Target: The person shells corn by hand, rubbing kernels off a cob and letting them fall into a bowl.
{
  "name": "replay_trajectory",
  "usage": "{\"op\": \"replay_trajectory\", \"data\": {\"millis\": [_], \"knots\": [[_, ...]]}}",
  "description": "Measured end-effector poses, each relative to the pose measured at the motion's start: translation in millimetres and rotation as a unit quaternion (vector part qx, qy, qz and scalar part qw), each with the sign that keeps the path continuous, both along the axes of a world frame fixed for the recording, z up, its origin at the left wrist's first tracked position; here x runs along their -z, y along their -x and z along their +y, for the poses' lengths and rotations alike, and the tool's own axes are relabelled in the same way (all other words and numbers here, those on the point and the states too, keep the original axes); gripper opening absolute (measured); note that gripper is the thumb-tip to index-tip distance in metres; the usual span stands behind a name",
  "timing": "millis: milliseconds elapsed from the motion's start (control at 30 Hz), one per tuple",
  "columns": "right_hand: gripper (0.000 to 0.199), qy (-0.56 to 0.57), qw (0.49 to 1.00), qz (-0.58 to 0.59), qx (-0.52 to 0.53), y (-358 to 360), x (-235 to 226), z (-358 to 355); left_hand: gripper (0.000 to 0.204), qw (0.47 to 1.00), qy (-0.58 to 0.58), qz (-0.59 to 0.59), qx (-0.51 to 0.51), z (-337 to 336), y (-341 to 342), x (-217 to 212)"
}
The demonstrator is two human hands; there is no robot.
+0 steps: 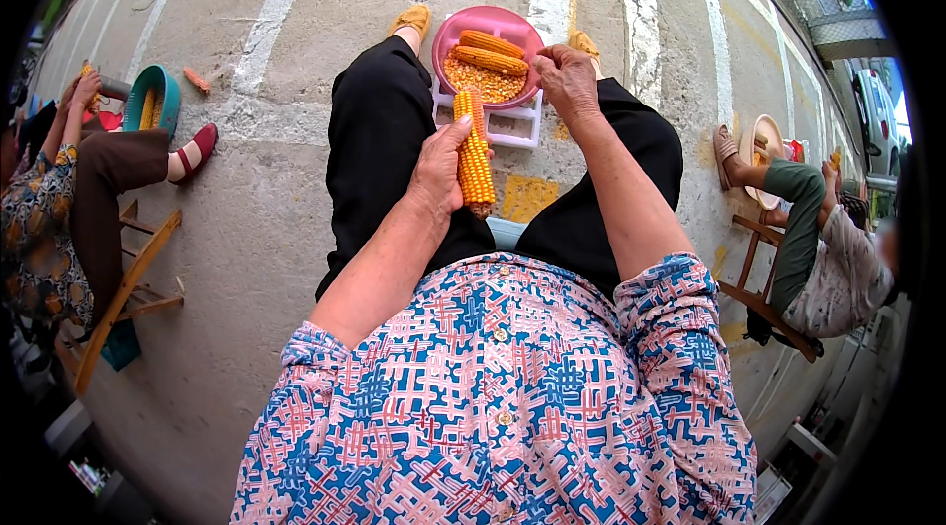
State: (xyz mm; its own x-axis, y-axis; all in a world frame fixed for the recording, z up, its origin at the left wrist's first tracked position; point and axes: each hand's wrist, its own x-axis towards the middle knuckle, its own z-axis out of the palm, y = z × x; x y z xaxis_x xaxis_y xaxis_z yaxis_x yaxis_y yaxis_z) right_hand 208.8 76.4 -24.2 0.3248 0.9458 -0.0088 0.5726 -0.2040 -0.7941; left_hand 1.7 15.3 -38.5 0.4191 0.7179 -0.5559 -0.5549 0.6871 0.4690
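My left hand (440, 168) is wrapped round an ear of corn (475, 162), held upright between my knees, with a stripped patch near its top. My right hand (569, 81) is over the right rim of a pink basin (440, 44), its fingers pinched together; what is between them, if anything, is too small to make out. Inside the basin two more ears of corn (490, 60) lie on loose yellow kernels (493, 86). The basin stands on a white plastic stool (514, 136) between my feet.
At the left a person (118, 170) sits on a wooden chair (133, 279) beside a teal basin (151, 96). A reddish cob (196, 80) lies on the concrete. Another person (823, 239) sits at the right by a pale basin (764, 145). White lines mark the ground.
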Motion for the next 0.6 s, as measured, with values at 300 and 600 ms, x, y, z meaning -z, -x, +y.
{"op": "replay_trajectory", "data": {"millis": [300,600], "knots": [[0.019,0.088,0.961,0.263,0.012,18.9,-9.5,-92.9,0.033,1.000,0.001,0.000,0.010,1.3,0.3,-1.1],[0.014,0.139,0.889,0.434,0.035,31.1,-16.1,-122.7,0.033,0.999,-0.019,-0.010,0.031,1.2,1.0,-5.8]]}}
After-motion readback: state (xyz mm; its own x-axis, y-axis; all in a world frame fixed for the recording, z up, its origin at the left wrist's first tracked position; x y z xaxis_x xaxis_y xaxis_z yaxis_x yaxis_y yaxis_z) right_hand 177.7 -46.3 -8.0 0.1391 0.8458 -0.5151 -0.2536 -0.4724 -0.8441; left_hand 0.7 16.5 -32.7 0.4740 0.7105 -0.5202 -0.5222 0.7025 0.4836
